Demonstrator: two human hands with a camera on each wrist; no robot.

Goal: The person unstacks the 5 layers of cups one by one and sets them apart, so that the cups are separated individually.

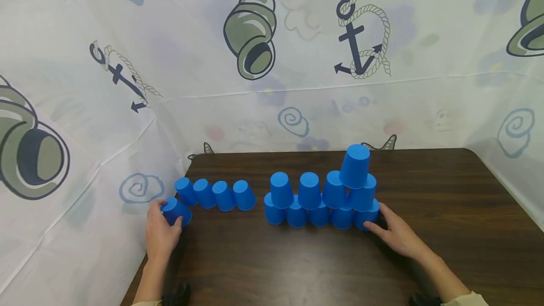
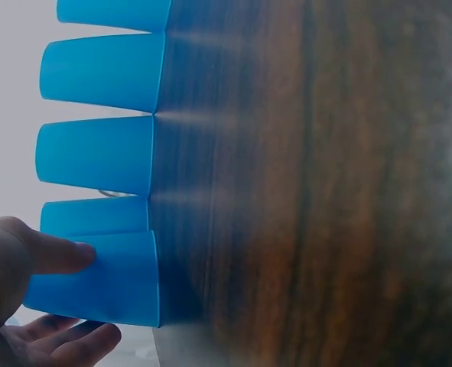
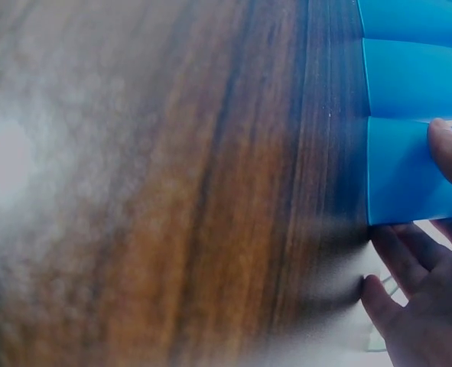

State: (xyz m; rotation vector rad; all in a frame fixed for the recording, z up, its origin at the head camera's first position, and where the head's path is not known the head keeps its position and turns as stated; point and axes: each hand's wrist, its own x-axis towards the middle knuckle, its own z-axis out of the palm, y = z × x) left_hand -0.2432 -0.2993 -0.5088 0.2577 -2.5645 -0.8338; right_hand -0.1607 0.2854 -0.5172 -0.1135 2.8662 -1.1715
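At the table's left edge my left hand [image 1: 163,233] grips an upside-down blue cup [image 1: 176,211], thumb on the near side. In the left wrist view the thumb lies on this cup [image 2: 103,283] and the other fingers come round its far side. My right hand [image 1: 399,233] holds the rightmost bottom cup [image 1: 366,216] of a stack of blue cups, with its thumb in front and fingers behind. That stack has a bottom row of several cups, a second row [image 1: 309,190] on them, and one cup [image 1: 355,166] on top at the right end.
Several upside-down blue cups [image 1: 224,196] stand in a row on the left, just behind the left hand's cup. A gap separates them from the stack. The dark wooden table [image 1: 297,268] meets a patterned white cloth [image 1: 191,22] at the back and sides.
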